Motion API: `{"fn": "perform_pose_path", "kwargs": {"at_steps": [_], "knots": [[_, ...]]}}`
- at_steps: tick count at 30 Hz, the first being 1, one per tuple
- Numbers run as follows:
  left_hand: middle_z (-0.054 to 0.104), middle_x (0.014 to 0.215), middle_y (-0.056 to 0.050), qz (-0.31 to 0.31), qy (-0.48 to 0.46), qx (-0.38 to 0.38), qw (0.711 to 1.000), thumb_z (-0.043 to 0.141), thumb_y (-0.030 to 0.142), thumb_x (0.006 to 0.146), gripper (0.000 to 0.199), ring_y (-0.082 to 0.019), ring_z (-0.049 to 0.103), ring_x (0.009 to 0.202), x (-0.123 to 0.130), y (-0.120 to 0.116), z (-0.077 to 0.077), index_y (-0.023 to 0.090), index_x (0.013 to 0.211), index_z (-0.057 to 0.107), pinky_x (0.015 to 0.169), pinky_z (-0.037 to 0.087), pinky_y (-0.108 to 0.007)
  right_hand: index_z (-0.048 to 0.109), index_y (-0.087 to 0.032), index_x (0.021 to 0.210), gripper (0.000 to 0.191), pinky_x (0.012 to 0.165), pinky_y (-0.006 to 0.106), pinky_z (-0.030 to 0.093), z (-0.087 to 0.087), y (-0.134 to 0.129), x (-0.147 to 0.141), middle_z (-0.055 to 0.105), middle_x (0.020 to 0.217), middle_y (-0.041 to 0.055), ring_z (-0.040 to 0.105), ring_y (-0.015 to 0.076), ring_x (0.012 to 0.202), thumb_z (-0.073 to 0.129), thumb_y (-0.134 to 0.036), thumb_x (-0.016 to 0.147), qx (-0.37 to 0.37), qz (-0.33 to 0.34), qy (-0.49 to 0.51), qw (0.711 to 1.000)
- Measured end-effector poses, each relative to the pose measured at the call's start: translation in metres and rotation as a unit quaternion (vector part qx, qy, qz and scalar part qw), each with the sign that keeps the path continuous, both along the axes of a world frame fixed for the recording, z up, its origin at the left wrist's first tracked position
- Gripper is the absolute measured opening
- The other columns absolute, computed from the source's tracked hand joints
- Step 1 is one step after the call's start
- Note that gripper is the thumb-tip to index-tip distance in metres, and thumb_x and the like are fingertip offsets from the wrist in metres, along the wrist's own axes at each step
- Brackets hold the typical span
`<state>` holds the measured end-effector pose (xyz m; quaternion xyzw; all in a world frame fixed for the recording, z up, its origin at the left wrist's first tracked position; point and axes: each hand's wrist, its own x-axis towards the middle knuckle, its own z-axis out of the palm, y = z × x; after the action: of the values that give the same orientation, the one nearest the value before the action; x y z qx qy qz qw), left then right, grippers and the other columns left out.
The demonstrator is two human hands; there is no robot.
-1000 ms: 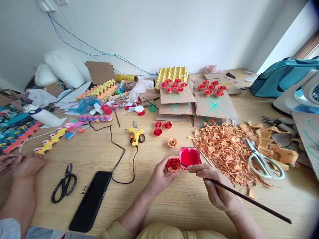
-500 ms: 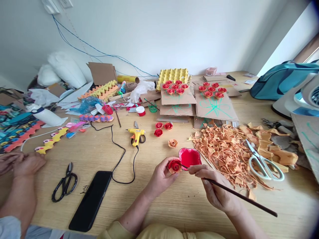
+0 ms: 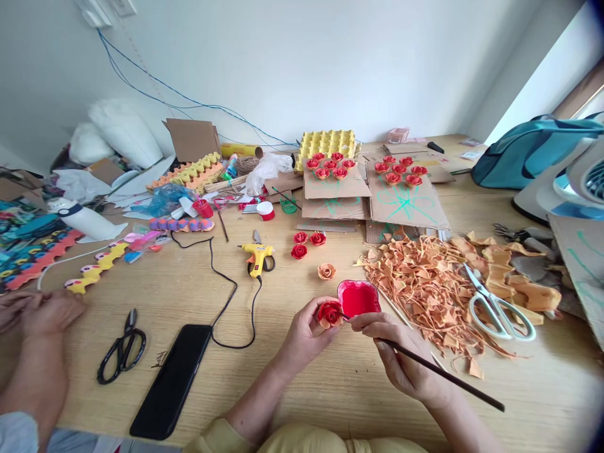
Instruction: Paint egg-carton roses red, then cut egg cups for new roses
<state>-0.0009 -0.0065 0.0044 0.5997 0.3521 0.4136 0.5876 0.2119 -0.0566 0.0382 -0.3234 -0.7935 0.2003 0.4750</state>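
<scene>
A partly red paper rose (image 3: 329,314) with orange outer petals is held in the fingers of my left hand (image 3: 306,333). My right hand (image 3: 401,349) is closed round a long dark paintbrush (image 3: 448,376), its tip touching the rose's petals. Just behind both hands lies a shallow dish of red paint (image 3: 359,298). Beyond it sits an unpainted orange rose (image 3: 326,271), with a few red roses (image 3: 301,238) farther back.
Orange scraps (image 3: 425,283) and white-handled scissors (image 3: 501,309) lie to the right. A yellow glue gun (image 3: 257,259), black scissors (image 3: 123,346) and a phone (image 3: 170,380) are left. Red roses stand on cardboard (image 3: 408,204) behind. A co-worker's hands (image 3: 47,311) rest at far left.
My right hand and the brush have shifted slightly left, and the brush handle's end has swung left. The rose stays in my left hand.
</scene>
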Motion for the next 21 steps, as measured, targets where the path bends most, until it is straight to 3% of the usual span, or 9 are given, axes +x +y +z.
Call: {"fn": "perform_pose_path", "kwargs": {"at_steps": [7,16,21], "knots": [[0.069,0.122,-0.009,0.020,-0.005,0.001,1.000,0.077,0.021,0.083,0.040,-0.023,0.067,0.113,-0.002,0.001,-0.005,0.018,0.121,0.063,0.101,0.053,-0.032,0.054,-0.021,0.116,0.020,0.084,0.029,0.059,-0.001,-0.001,-0.001,0.071,0.105,0.0116,0.071,0.0175,0.097,0.040,-0.014,0.103,-0.015,-0.021,0.001,1.000],[0.071,0.117,-0.008,0.013,0.009,-0.011,1.000,0.075,0.017,0.082,0.037,-0.022,0.067,0.111,0.001,-0.001,0.002,0.017,0.117,0.064,0.100,0.053,-0.032,0.052,-0.020,0.125,0.027,0.090,0.032,0.059,-0.013,-0.002,0.006,0.072,0.119,0.0141,0.071,0.0196,0.109,0.047,-0.010,0.100,0.029,-0.023,-0.027,0.999],[0.071,0.116,-0.008,0.023,0.018,-0.003,1.000,0.074,0.015,0.081,0.038,-0.022,0.067,0.109,0.000,0.000,-0.001,0.017,0.118,0.063,0.098,0.054,-0.032,0.053,-0.021,0.122,0.025,0.085,0.029,0.059,-0.009,-0.004,0.006,0.073,0.114,0.0126,0.073,0.0178,0.101,0.046,-0.011,0.100,0.042,-0.035,-0.045,0.998]]}}
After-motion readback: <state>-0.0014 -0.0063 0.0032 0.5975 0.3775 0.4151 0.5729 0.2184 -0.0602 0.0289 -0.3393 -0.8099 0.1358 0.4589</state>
